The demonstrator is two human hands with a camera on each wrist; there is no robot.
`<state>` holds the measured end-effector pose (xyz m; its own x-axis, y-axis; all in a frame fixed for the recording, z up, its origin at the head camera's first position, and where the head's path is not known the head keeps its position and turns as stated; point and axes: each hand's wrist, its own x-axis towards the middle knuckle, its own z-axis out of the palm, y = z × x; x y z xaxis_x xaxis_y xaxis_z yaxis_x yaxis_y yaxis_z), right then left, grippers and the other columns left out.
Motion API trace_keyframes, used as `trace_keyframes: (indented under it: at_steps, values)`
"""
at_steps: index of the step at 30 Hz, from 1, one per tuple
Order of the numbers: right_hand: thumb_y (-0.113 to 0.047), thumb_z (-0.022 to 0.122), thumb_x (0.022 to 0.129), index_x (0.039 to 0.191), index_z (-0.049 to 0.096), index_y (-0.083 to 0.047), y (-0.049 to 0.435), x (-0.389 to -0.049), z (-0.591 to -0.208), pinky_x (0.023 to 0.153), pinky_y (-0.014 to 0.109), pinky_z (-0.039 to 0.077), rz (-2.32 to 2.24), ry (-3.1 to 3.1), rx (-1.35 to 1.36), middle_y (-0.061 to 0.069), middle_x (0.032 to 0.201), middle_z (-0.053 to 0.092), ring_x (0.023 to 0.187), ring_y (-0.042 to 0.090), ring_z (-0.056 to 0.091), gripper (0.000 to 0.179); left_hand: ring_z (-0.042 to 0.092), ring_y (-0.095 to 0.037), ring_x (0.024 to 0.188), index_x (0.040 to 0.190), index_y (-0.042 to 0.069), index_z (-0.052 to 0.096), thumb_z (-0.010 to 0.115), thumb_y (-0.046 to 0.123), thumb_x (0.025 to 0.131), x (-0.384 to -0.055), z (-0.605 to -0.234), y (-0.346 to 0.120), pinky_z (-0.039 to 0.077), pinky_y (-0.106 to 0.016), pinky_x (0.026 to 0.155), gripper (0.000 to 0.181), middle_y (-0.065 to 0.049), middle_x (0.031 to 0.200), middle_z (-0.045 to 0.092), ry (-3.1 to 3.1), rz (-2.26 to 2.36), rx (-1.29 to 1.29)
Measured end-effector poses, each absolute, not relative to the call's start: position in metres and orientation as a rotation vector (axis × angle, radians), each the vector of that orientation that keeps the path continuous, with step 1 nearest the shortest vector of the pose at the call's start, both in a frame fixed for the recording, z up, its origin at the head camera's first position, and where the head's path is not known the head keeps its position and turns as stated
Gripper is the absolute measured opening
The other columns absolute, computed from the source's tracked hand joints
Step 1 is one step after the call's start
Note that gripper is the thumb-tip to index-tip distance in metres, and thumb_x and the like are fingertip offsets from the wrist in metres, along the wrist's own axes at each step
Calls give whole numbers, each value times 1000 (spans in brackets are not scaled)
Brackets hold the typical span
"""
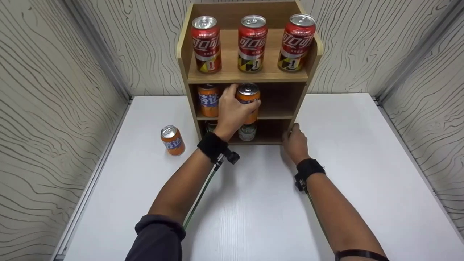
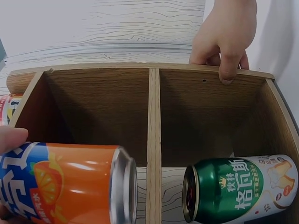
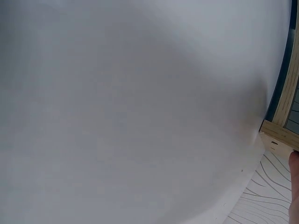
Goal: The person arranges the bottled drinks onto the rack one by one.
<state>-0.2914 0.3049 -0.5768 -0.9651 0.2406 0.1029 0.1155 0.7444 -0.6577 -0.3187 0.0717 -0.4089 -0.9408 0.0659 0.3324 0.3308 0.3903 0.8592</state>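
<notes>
My left hand (image 1: pixel 232 112) grips an orange soda can (image 1: pixel 248 95) at the middle level of a small wooden shelf (image 1: pixel 250 77). In the left wrist view this orange can shows its silver lower end, close to the shelf board. A second orange soda can (image 1: pixel 208 102) stands on the same level, left of my hand. My right hand (image 1: pixel 296 145) holds the shelf's right side panel near the bottom, its thumb on the inner face in the left wrist view. Below the gripped can, a green-and-white drink can (image 2: pixel 240 189) stands on the bottom level.
Three red cola cans, including the middle one (image 1: pixel 252 45), stand along the top level. Another can (image 1: pixel 211 125), partly hidden by my left arm, is at bottom left. One more orange can (image 1: pixel 173 140) stands on the white table (image 1: pixel 253 203), left of the shelf. Patterned walls enclose the table.
</notes>
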Motion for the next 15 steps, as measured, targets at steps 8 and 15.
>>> trace_keyframes:
  at_steps: [8,15]
  values:
    - [-20,47,108,128,48,7,305,-291,-575,79,53,60,1030,-2761,-283,29,109,70,96,43,73,33,66,-28,112,135,0,62,90,25,83,-324,-407,75,60,-36,93,64,-18,125,66,-2408,-1600,-322]
    - [-20,48,109,130,48,8,304,-292,-578,83,56,59,1006,-2758,-281,31,112,69,101,47,73,36,70,-27,112,134,0,63,90,24,83,-330,-407,76,60,-36,94,63,-17,125,71,-2418,-1632,-301]
